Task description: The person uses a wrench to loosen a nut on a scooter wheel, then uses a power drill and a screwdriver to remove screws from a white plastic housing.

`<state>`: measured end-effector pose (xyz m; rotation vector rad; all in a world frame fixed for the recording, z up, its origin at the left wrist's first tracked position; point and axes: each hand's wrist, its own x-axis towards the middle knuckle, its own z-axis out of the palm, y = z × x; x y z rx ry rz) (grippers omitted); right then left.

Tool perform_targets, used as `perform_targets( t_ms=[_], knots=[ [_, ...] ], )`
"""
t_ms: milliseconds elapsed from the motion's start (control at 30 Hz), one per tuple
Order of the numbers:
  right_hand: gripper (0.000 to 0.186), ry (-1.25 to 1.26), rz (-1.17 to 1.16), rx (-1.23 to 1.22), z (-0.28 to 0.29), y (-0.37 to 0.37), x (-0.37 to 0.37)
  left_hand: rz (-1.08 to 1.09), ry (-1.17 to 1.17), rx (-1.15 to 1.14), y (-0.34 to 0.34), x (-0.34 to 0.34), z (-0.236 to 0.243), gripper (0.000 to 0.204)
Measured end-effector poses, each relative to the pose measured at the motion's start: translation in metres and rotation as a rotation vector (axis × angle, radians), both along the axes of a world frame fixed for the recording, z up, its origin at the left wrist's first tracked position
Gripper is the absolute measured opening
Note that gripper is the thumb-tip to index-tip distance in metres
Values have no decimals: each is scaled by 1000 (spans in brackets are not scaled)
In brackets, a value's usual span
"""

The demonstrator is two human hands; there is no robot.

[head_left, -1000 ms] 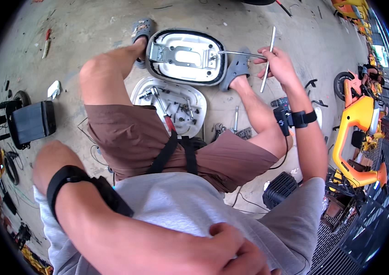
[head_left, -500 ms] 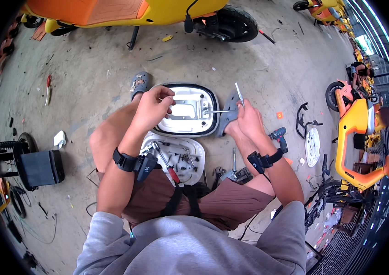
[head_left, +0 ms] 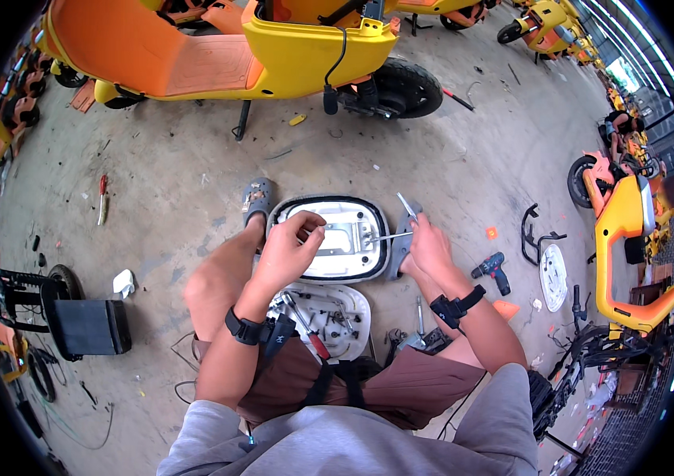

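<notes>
Between my feet lies a scooter seat [head_left: 330, 268], its white underside up and its rim black. My right hand [head_left: 430, 244] is closed around a metal T-handle wrench [head_left: 391, 236]. The wrench's thin shaft reaches left to a metal bracket [head_left: 369, 238] on the seat's right side, and a bar sticks up above my fist. Over the seat's left part, my left hand [head_left: 292, 247] has its fingers curled together; what they hold, if anything, is hidden. Nearer me, a white tray-like shell [head_left: 359, 305] carries loose bolts, small parts and a red-handled ratchet [head_left: 311, 335].
A cordless drill [head_left: 493, 270] and a black tubular frame [head_left: 529, 234] lie right, beside a white oval panel [head_left: 553, 278]. Ahead stands a yellow-orange scooter [head_left: 297, 59]. A black box [head_left: 91, 327] stands left; a red-handled tool [head_left: 103, 198] lies on the floor. Another person [head_left: 621, 127] crouches far right.
The view has tilted up, so the scene sits lower and more of the scooter ahead shows. The wrench stays in my right hand at the bracket; my left hand remains curled over the seat.
</notes>
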<state>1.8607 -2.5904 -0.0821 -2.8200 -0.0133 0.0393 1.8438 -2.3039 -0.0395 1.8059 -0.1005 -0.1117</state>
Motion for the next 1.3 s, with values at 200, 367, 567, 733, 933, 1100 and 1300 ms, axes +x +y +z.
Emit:
perform_targets(
  t_ms=[200, 367, 567, 733, 933, 1100, 1300],
  knots=[
    [15, -39, 64, -42, -10, 3, 5, -7, 1, 27, -1, -1, 5, 18],
    [20, -15, 101, -55, -8, 11, 8, -21, -46, 34, -5, -3, 2, 18],
    [33, -342, 213, -101, -3, 15, 27, -75, -68, 86, -24, -4, 2, 18],
    [28, -480, 228, -34, -16, -14, 38, -21, 2, -19, -37, 5, -6, 20],
    [24, -550, 210, 31, -12, -18, 21, -151, -551, 487, -85, 52, -14, 33],
    [21, -700, 373, 66, -29, -25, 34, -289, -556, 718, -108, 59, -74, 42],
    [19, -767, 454, 49, -8, -41, 37, -60, -755, 899, -142, 43, -27, 33]
  ],
)
